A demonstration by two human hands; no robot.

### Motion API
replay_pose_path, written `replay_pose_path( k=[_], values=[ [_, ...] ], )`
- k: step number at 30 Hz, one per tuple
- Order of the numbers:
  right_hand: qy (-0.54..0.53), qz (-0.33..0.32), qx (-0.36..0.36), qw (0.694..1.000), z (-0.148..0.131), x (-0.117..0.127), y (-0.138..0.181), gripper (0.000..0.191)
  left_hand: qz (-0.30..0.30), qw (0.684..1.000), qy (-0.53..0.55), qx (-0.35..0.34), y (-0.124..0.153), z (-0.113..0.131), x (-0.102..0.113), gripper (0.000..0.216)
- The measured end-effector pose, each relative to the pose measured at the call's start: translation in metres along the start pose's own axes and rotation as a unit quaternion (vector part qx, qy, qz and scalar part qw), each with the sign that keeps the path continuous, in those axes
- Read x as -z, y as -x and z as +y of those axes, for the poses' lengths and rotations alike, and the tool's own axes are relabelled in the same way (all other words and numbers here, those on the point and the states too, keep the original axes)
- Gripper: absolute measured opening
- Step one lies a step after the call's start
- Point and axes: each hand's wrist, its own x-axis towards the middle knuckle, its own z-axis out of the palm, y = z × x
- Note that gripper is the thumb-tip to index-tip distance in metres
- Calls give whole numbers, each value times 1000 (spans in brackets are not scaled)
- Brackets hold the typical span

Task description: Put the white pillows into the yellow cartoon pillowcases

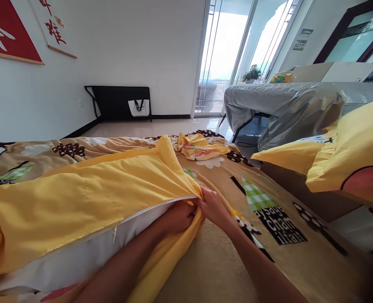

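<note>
A yellow pillow cover [94, 185] lies across the bed, its long zipped side gaping. Inside the gap shows a white pillow [101, 237]. My left hand [180, 216] is closed at the right end of the opening, fingers curled on the yellow fabric by the zipper edge. Pressed close beside it, my right hand [214, 206] pinches the cover's corner where the white zipper tape [161, 206] ends. The fingertips of both hands are partly hidden in the folds. A loose thread [115, 231] hangs from the frayed upper edge.
Beneath is a tan patterned blanket [218, 252]. Crumpled yellow fabric [202, 147] lies at its far edge. At right are yellow pillows [359, 139] and a plastic-covered table [287, 94]. A black folded frame [120, 101] with a white bag [138, 108] stands by the wall.
</note>
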Motion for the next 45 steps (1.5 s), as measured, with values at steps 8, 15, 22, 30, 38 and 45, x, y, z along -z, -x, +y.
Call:
replay_pose_path(
  k=[8,15,22,30,38,45],
  values=[
    [-184,26,-8,983,4,-6,-4,10,-24,1000,7,2,1,4,6,26],
    [-405,-2,-79,911,-3,-9,-1,29,-38,999,26,16,3,5,9,22],
    [-521,-17,-97,848,-3,-15,0,40,16,997,80,-14,4,5,11,19],
    [-540,34,-113,834,-14,-14,4,41,130,967,169,138,9,-2,10,27],
    [-532,55,-100,839,-17,-13,7,40,179,937,241,181,15,-2,20,30],
    [-533,87,-89,837,-17,-19,7,43,137,942,254,173,10,-4,19,34]
  ],
)
